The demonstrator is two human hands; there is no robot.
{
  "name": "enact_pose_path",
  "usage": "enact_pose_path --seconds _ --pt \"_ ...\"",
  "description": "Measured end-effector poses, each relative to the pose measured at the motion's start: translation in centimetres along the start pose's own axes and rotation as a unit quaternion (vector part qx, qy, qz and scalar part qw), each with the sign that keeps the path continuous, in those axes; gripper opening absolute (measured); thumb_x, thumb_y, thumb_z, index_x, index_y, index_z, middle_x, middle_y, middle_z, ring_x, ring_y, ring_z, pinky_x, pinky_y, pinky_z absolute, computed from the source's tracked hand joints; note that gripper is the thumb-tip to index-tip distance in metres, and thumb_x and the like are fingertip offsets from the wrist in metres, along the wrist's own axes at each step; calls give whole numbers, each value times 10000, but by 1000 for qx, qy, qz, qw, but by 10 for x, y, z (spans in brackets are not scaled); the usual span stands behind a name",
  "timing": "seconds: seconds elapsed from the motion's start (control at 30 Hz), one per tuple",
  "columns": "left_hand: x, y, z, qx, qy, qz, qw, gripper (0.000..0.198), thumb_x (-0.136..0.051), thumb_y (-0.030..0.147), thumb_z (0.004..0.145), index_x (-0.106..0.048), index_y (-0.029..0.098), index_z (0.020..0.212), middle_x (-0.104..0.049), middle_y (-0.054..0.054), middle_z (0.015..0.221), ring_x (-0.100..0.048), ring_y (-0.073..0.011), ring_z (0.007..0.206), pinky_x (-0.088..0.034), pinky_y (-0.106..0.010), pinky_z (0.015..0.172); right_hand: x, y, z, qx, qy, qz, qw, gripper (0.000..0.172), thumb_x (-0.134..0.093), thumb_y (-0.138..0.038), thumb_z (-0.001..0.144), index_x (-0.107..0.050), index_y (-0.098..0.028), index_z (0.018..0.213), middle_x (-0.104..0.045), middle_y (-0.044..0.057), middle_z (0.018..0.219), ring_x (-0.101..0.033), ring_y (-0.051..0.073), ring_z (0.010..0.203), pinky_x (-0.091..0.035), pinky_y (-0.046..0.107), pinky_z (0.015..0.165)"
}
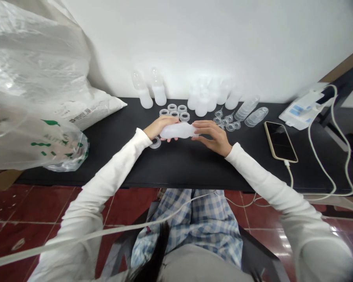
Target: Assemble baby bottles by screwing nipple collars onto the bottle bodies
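Observation:
A frosted white baby bottle (176, 131) lies sideways above the table, held between both hands. My left hand (160, 127) is wrapped round its base end, with fingertips showing underneath. At the neck end, the fingers of my right hand (213, 137) close on the bottle; whether a ring or nipple is under them is hidden. Several clear collar rings (174, 114) lie just behind my left hand, and one ring (155, 142) lies below it. Beyond my right hand is a group of clear nipples (230, 127).
Two capped bottles (159, 88) and several uncapped bottles (201, 103) stand along the wall. Stacked clear caps (256, 116) lie near a phone (281, 141) on a cable. A white box (301, 109) is at right; plastic bags (59, 145) fill the left. A cable crosses my lap.

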State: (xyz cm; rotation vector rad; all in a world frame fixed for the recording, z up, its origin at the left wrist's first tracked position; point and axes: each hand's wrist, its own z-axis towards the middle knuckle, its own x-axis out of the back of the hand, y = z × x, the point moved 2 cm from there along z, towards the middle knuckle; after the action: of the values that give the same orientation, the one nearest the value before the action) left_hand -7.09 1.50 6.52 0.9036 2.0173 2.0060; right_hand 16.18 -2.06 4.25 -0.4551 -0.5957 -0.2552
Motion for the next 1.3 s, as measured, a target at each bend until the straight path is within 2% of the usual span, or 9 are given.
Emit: enact_pose_path --seconds 0.17,0.27,0.37,0.47,0.57,0.67,0.83,1.03,1.3 --pt "-1 3 -1 -77 47 64 994 525 -556 629 912 -731 139 988 -752 -87 794 -702 -188 638 -551 -297 582 -4 6 -1 -129 34 104 986 572 -734 -615 827 -528 -240 1206 -756 53 999 -752 194 867 -640 344 745" --pt "-9 3 -3 -205 90 181 958 467 -697 575 846 -722 181 1095 -754 -81 1134 -722 -238 1042 -570 -373 948 -9 20 -4 -258 46 189 946 497 -564 -635 944 -424 -259 1238 -631 -80 616 -617 124 454 -479 240 417" --pt "-17 -1 -4 -264 78 276 921 540 -791 491 798 -676 209 1243 -729 -81 1247 -687 -249 1166 -526 -396 1053 -10 30 -6 -334 26 227 914 395 -511 -604 985 -410 -281 1189 -464 -153 424 -434 110 266 -288 226 297" --pt "-18 -4 -4 -282 99 307 903 531 -796 460 808 -675 207 1258 -730 -93 1250 -681 -253 1182 -525 -399 1056 -4 31 -5 -324 15 189 927 365 -457 -594 1010 -445 -271 1177 -531 -112 483 -506 127 330 -390 244 358" --pt "-12 -6 -3 -246 141 270 920 492 -766 458 834 -681 205 1247 -726 -91 1260 -682 -258 1179 -521 -421 1062 4 25 -1 -200 -16 79 976 446 -475 -596 997 -498 -238 1263 -722 47 917 -725 198 759 -598 339 690" --pt "-7 -9 -1 -209 109 212 949 493 -753 482 838 -698 196 1235 -728 -95 1261 -680 -270 1190 -507 -448 1082 8 22 -1 -76 -79 -24 994 554 -620 -590 922 -529 -230 1332 -682 128 1231 -699 269 1064 -580 424 929" --pt "-7 -10 -2 -285 88 242 923 565 -786 519 816 -687 199 1271 -729 -106 1259 -679 -258 1183 -505 -431 1086 8 29 -7 -54 -61 -103 991 524 -666 -624 870 -620 -223 1204 -743 110 1069 -711 252 883 -573 393 839" --pt "-12 -5 -4 -358 116 387 842 498 -695 533 895 -677 242 1299 -730 -116 1223 -675 -275 1160 -518 -484 1068 3 23 -7 -168 -6 -27 985 465 -656 -649 867 -633 -219 1040 -698 -3 748 -603 152 599 -497 278 598" --pt "-13 -6 -2 -333 125 412 839 302 -547 480 996 -706 331 1205 -740 -57 1221 -627 -260 1287 -460 -502 1150 1 7 2 -239 17 31 970 522 -483 -727 924 -580 -220 847 -555 -41 583 -490 120 518 -396 263 539"
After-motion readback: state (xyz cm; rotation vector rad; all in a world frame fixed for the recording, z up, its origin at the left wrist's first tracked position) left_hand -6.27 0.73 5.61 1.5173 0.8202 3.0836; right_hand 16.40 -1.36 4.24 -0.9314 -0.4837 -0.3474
